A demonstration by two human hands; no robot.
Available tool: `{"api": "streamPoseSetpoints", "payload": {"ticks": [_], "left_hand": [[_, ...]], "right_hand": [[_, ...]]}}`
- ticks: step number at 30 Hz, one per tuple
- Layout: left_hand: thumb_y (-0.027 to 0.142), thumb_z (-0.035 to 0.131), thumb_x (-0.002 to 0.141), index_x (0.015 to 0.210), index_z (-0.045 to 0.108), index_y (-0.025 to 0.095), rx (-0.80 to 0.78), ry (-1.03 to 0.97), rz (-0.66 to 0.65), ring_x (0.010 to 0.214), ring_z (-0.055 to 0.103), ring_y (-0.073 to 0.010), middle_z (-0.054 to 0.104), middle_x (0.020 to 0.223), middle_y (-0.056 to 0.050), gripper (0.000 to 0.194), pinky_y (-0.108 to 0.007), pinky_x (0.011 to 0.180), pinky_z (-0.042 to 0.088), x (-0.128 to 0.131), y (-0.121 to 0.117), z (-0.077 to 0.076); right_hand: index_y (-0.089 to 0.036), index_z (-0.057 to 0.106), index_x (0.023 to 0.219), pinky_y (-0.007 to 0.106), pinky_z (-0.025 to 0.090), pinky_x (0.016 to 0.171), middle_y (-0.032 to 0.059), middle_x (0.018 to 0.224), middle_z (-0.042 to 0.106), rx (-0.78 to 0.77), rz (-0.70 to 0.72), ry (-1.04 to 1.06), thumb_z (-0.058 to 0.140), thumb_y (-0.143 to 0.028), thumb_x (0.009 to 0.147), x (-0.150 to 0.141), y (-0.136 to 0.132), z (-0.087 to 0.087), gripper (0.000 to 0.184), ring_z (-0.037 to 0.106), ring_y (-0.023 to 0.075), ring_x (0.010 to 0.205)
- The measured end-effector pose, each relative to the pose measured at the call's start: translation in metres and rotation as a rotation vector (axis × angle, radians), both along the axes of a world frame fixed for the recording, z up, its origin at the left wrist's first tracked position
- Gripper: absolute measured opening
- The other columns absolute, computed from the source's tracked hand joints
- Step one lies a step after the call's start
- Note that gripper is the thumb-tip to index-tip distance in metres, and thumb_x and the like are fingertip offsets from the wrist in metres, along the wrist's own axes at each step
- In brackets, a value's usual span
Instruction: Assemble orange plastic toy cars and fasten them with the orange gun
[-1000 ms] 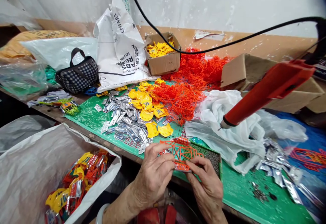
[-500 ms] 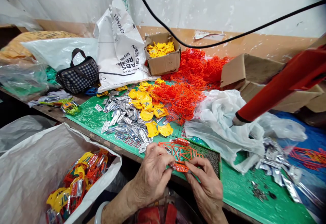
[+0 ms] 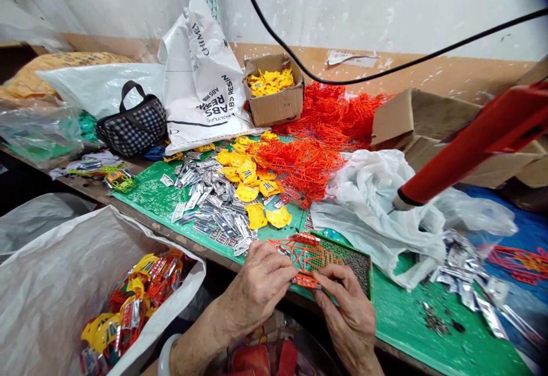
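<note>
Both my hands pinch an orange plastic lattice frame (image 3: 306,253) at the table's near edge. My left hand (image 3: 257,290) grips its left side, fingers curled over it. My right hand (image 3: 346,307) pinches the frame's lower end between thumb and forefinger. The frame lies over a shallow green tray (image 3: 359,265) holding small dark bits. Silver metal pieces (image 3: 209,202) and yellow plastic shells (image 3: 248,185) lie just beyond on the green mat (image 3: 145,196).
An orange power tool (image 3: 466,148) hangs at right on a black cable (image 3: 342,82). Orange frames (image 3: 317,148) pile up mid-table beside a white plastic bag (image 3: 377,210). A cardboard box (image 3: 274,93) holds yellow shells. A white sack (image 3: 64,284) of assembled parts stands lower left.
The hanging orange tool has swung to the right and slightly up. My hands have kept hold of the orange frame, shifting it only a little.
</note>
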State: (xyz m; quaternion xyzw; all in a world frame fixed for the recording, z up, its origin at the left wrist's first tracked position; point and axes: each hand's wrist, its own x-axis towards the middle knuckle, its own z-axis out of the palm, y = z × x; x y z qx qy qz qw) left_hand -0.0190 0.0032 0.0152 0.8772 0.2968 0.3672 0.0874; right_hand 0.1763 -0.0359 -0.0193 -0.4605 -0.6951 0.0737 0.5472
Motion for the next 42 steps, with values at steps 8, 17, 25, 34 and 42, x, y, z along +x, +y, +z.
{"api": "streamPoseSetpoints", "payload": {"ticks": [8,17,25,34,42], "left_hand": [[0.012,0.054,0.092,0.089,0.064,0.018,-0.012,0.097,0.015,0.076,0.055,-0.0184,0.067,0.077,-0.002,0.013,-0.037,0.077,0.034,0.0,-0.004,0.009],[0.012,0.053,0.092,0.088,0.066,0.018,-0.064,0.077,0.006,0.076,0.053,-0.0189,0.065,0.075,-0.002,0.014,-0.036,0.076,0.033,0.001,-0.005,0.01],[0.007,0.051,0.091,0.095,0.065,0.018,-0.156,0.158,-0.041,0.085,0.054,-0.0203,0.065,0.082,-0.003,0.019,-0.036,0.077,0.033,0.0,-0.01,0.015],[0.004,0.049,0.09,0.091,0.064,0.017,-0.149,0.183,-0.04,0.086,0.054,-0.0203,0.064,0.083,-0.004,0.02,-0.036,0.077,0.034,0.001,-0.013,0.019],[0.014,0.062,0.088,0.086,0.065,0.02,-0.115,0.136,-0.025,0.088,0.055,-0.0206,0.066,0.077,0.0,0.008,-0.045,0.095,0.031,0.001,-0.009,0.021]], "right_hand": [[-0.023,0.073,0.098,0.026,0.056,0.063,0.0043,0.085,0.063,-0.081,0.026,-0.01,0.064,-0.013,0.085,-0.001,-0.002,-0.003,0.019,0.063,0.0152,0.075],[-0.021,0.072,0.092,0.025,0.054,0.061,0.0039,0.084,0.062,-0.095,-0.001,0.016,0.065,-0.017,0.087,-0.006,-0.006,-0.003,0.01,0.062,0.0148,0.074],[-0.02,0.068,0.086,0.028,0.053,0.061,0.0036,0.083,0.06,-0.053,-0.08,0.075,0.07,-0.022,0.085,-0.015,-0.01,-0.005,0.003,0.061,0.0159,0.073],[-0.02,0.069,0.086,0.027,0.051,0.059,0.0033,0.083,0.06,-0.052,-0.103,0.131,0.07,-0.021,0.084,-0.017,-0.014,-0.008,0.002,0.061,0.0155,0.071],[-0.02,0.067,0.092,0.025,0.053,0.059,0.0033,0.083,0.06,0.012,-0.03,0.033,0.067,-0.013,0.083,-0.012,-0.006,0.004,0.012,0.062,0.0145,0.071]]}}
